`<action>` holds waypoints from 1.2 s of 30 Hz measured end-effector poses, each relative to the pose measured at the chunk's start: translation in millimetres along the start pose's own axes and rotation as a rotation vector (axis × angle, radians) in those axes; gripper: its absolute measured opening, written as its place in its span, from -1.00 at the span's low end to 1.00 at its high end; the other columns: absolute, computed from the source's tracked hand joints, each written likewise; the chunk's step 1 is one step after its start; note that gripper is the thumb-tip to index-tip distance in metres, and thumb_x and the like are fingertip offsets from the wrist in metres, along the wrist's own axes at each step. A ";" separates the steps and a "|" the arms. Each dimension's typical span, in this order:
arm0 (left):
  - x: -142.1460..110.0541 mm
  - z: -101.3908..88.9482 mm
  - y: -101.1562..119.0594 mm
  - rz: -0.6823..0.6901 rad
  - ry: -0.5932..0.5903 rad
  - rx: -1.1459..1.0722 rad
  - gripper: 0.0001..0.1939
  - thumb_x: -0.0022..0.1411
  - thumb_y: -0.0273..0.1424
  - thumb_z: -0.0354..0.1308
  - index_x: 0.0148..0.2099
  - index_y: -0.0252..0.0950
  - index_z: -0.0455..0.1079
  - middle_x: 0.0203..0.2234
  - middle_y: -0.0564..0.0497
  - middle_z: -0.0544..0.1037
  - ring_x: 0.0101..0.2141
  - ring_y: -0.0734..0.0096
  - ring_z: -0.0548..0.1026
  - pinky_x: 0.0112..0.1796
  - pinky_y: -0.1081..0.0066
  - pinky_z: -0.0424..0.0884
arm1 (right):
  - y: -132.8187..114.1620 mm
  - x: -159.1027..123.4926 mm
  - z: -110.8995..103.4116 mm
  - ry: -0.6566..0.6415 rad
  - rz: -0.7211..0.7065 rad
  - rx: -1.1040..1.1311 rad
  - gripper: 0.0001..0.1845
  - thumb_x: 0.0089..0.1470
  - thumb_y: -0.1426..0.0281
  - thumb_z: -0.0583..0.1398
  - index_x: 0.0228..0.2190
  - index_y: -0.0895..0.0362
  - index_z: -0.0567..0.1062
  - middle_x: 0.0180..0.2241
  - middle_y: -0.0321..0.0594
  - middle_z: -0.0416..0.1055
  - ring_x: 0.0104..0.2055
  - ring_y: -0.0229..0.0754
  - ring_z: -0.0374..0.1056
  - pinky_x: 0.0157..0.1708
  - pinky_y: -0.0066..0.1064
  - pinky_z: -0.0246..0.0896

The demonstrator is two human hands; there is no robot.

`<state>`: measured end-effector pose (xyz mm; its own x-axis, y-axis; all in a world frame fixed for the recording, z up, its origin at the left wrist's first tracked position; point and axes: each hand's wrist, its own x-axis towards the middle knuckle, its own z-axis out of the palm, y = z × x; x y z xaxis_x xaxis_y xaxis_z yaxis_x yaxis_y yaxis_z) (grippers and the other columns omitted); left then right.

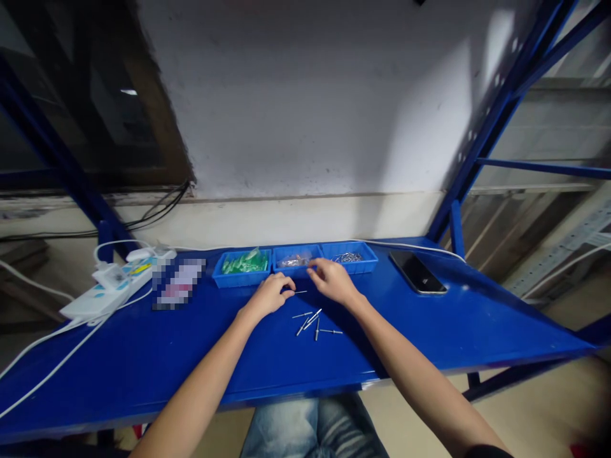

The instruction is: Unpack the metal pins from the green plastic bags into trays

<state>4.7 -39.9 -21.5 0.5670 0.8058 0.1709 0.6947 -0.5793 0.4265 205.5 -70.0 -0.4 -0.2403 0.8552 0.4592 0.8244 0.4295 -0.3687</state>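
Observation:
My left hand (274, 291) is closed in a pinch on a thin pop rivet (300, 292), whose pin points to the right. My right hand (331, 278) is at the front right of the middle blue bin (291, 272), thumb and fingers curled together; whatever they hold is too small to make out. That bin contains small pale and coppery parts in clear plastic. Several silver pop rivets (317, 329) lie loose on the blue table (267, 369), nearer to me than my hands.
To the left is a blue bin (241, 280) of green pieces; to the right, another blue bin (363, 266) of metal rivets. A phone (420, 273) lies farther right. A white power strip (102, 292) with cables and a blurred-out flat object (179, 284) occupy the left side.

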 end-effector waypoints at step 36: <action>5.8 5.4 15.5 -0.192 0.337 -0.218 -0.62 0.29 -0.20 -0.17 -0.46 -0.28 0.26 -0.64 0.07 0.38 -0.52 0.41 0.40 -0.45 0.46 0.25 | -14.0 -5.3 0.7 -0.106 -0.131 -0.004 -0.91 0.12 0.37 0.11 -0.36 0.12 0.40 -0.43 -0.25 0.40 -0.39 -0.27 0.27 -0.42 -0.48 -0.01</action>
<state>21.1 -44.9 -18.6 0.2363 0.9121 0.3351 0.6434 -0.4053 0.6495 194.8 -80.4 1.8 -0.3982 0.8182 0.4148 0.7846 0.5381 -0.3081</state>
